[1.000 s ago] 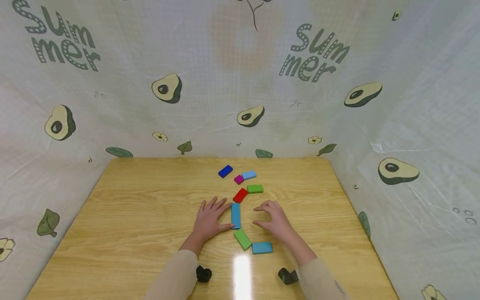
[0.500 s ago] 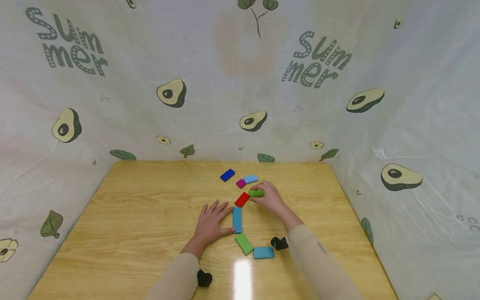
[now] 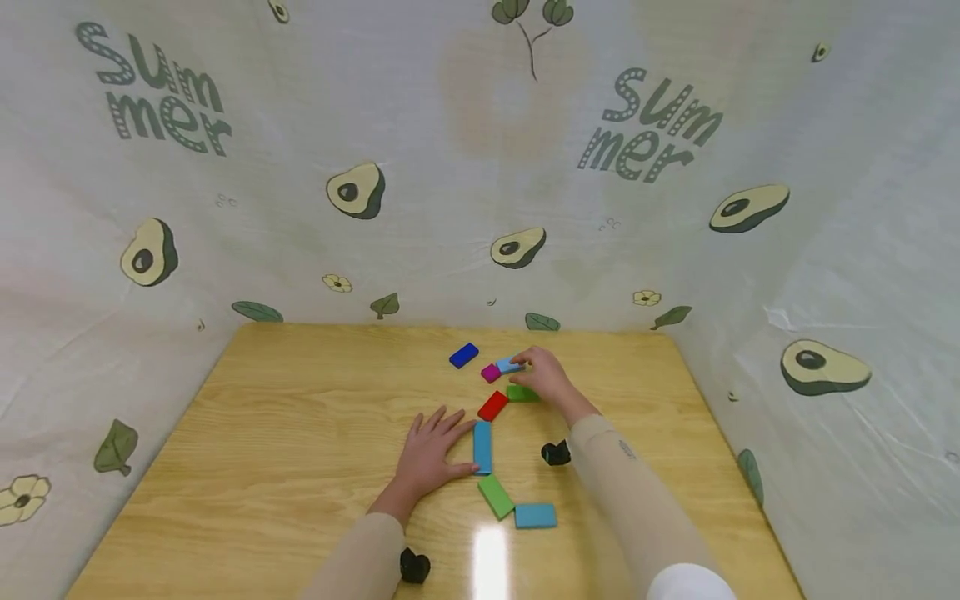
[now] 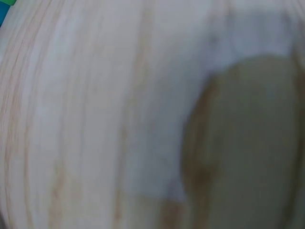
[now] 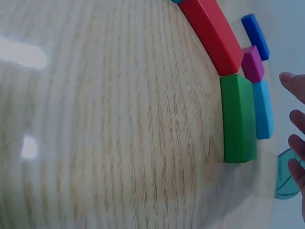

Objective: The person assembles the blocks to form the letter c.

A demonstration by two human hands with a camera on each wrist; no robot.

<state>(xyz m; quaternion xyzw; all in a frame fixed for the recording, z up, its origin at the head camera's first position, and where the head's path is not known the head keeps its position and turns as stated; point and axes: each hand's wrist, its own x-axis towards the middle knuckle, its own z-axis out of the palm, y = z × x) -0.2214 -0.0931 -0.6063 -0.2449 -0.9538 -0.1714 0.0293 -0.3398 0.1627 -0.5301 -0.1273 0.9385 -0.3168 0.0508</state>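
My left hand (image 3: 431,458) lies spread on the table, its index fingertip and thumb tip at the left side of a blue block (image 3: 482,448). Over the light blue block (image 3: 509,365) reaches my right hand (image 3: 546,377), fingers bent and apart, fingertips overlapping that block's right end in the head view. Partly under the right hand is a green block (image 3: 522,393); a red block (image 3: 492,406) meets its left end. A small magenta block (image 3: 490,372) adjoins the light blue one. In the right wrist view, fingertips (image 5: 298,119) show beyond the green block, with a gap between them.
Nearer the front lie another green block (image 3: 496,497) and another blue block (image 3: 536,516), set end to end. A dark blue block (image 3: 463,355) lies alone at the back. Printed cloth (image 3: 420,283) hangs behind the wooden table (image 3: 300,433).
My right hand has moved forward, first to the far green block, then to the light blue block. The left hand stays beside the blue block. The head view has shifted slightly.
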